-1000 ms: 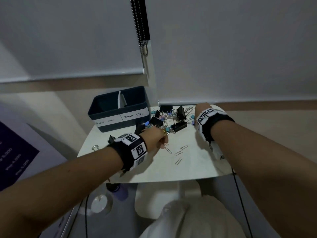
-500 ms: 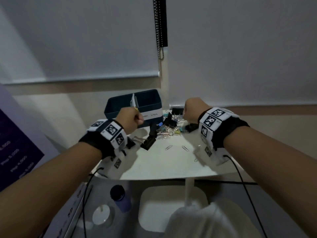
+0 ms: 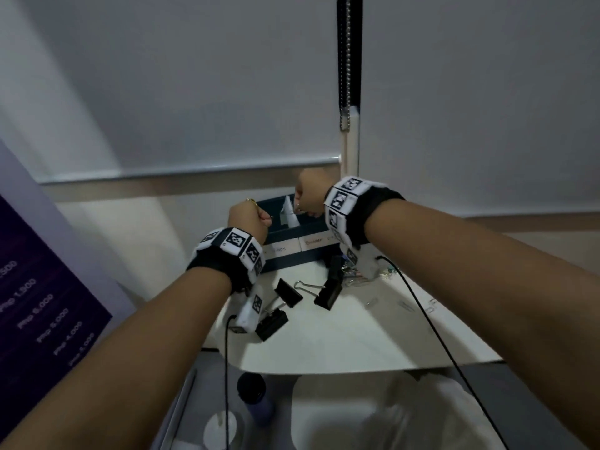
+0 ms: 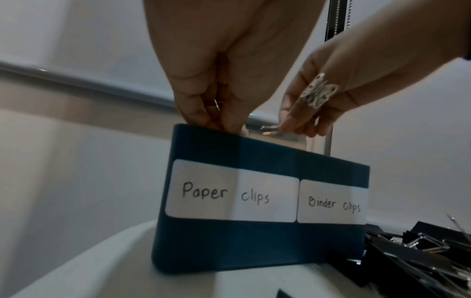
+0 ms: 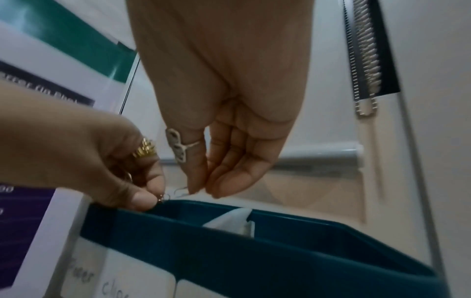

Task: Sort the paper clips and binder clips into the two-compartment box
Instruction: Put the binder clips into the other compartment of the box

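Both hands have risen over the box (image 3: 285,237).

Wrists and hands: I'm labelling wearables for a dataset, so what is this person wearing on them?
Both wrists carry black bands ringed with white square-code tags, each with a thin black cable. The left hand wears a gold ring, the right hand a silver openwork ring.

- Both forearms reach forward, bare, each wrist wrapped in a black band with white coded tags.
- Left hand (image 3: 248,219) hangs knuckles up, fingers curled downward, thumb and fingertips pinched together (a gold ring shows on one finger).
- Right hand (image 3: 310,193) sits slightly higher and just beside it, fingers drooping, tips nearly meeting, wearing a pale ring.
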The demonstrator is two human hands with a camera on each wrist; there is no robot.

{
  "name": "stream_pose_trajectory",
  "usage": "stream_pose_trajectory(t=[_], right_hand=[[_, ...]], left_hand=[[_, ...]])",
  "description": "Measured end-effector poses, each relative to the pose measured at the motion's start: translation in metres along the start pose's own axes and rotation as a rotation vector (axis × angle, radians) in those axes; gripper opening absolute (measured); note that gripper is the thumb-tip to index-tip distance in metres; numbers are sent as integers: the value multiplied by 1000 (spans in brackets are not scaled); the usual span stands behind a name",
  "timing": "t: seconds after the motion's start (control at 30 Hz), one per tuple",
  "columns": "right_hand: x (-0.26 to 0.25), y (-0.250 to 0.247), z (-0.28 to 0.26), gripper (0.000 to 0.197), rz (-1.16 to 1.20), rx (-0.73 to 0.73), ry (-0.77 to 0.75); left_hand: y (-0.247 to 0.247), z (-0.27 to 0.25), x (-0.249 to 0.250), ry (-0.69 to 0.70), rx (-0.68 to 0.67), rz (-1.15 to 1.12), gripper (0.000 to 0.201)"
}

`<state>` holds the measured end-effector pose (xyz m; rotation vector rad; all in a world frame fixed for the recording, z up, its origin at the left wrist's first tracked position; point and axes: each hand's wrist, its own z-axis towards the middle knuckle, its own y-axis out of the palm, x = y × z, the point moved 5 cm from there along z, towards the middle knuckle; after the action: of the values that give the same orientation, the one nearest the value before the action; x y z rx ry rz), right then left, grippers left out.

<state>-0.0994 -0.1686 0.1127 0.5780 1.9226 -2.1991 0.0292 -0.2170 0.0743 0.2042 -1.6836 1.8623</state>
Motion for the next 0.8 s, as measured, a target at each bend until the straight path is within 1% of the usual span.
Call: stream_pose_trajectory(t=[0.07,0.1,0.17,0.2,0.27,0.33,0.4,0.47,0.53,0.6,0.63,0.67,0.7,0.73,0.8], right_hand=[[-14,7,11,32,-45,-7,-33],[-19,12,16,33,-77,-47,-42],[-25,28,22,34,-172,-188,-42],[-26,33,23,34,-208,-237,-43],[-26,36,19,34,-260,-259,-77],[-21,27,5,34,-261,-229,-149],[-9,15,-13,36,-293,-170,-217],[11,6,-30,36,-358,-144,-271],[39,2,-48,33,-401,-161,-259],[69,5,-68,26,-421,-227,-205],[82,8,-79,24,-424,-285,-180],[93,12,-89,24,-423,-345,-168],[103,15,-100,25,-424,-396,-163],[111,17,-110,26,-430,-436,-160],[125,18,-127,27,-466,-489,-163]], left_hand=[[1,2,-4,10,4,19,16],[1,2,-5,23,-25,43,19],[0,2,-7,49,-79,74,24],[-2,3,-8,72,-70,74,25],[-5,-1,-6,130,-40,43,26],[-2,-7,-3,182,-16,31,26],[2,-12,3,230,17,27,27],[5,-20,12,283,91,34,27],[8,-35,25,364,174,67,26],[15,-56,40,427,217,92,24],[20,-69,49,450,201,86,23],[28,-82,57,471,156,69,22],[39,-94,64,485,83,57,20],[51,-106,70,486,-13,67,20],[78,-127,77,435,-224,133,21]])
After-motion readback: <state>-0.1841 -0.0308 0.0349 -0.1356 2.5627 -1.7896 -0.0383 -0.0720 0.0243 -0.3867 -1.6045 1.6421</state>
